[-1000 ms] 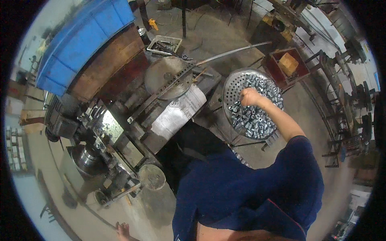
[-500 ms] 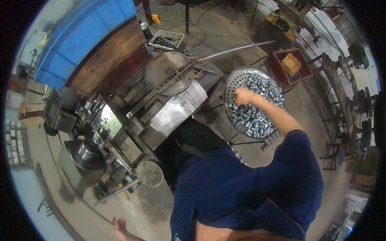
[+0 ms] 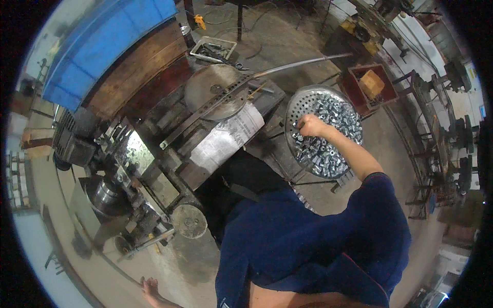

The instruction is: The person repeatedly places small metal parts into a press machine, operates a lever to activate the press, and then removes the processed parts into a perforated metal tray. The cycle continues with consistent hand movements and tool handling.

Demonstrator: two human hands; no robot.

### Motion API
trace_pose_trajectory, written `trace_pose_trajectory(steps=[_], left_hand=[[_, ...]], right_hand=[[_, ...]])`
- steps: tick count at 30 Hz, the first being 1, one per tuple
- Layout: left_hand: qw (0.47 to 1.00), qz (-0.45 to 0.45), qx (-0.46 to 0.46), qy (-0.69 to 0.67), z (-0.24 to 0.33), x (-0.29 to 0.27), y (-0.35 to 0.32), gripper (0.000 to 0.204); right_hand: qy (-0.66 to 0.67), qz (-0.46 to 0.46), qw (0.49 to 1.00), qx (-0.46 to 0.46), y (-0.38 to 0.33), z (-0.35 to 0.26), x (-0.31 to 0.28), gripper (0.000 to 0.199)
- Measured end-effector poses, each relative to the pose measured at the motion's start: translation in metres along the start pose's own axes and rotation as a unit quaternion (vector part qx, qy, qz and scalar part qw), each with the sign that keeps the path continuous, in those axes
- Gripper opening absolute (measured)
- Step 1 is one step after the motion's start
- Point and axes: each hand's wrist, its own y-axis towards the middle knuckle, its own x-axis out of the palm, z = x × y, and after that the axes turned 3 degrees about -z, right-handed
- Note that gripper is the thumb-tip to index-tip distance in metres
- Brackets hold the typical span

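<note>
My right hand [image 3: 311,126] reaches over a round perforated metal tray [image 3: 303,99], at the left part of a heap of small shiny metal fittings [image 3: 336,120]. Its fingers are curled together and point down at the fittings; what they hold, if anything, is hidden. Far off to the lower left, my left hand [image 3: 150,288] hangs away from the tray near a long curved rod [image 3: 110,264]. Its fingers are a little apart, and I see nothing in them.
A machine with a round metal chuck [image 3: 107,194] stands at left. Ahead are a large disc [image 3: 211,92], a long perforated bar with a pipe [image 3: 303,63], and a paper sheet [image 3: 226,138]. Beyond the tray sits a red bin [image 3: 354,84]; a tool-filled white tray [image 3: 233,47] lies behind.
My right hand has stayed at the left part of the heap, its fingers shifting slightly. My left hand has moved a little left, and its fingers look more spread.
</note>
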Motion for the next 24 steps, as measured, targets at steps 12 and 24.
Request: trace_pose_trajectory(steps=[12,24], left_hand=[[0.999,-0.027,-0.017,0.035,-0.007,-0.021,0.014,0.069],[0.998,0.009,0.006,0.068,0.000,-0.006,0.002,0.072]], right_hand=[[-0.103,0.013,0.994,0.034,0.012,-0.022,-0.004,0.031],[-0.016,0.108,0.991,-0.073,0.026,-0.006,0.024,0.026]])
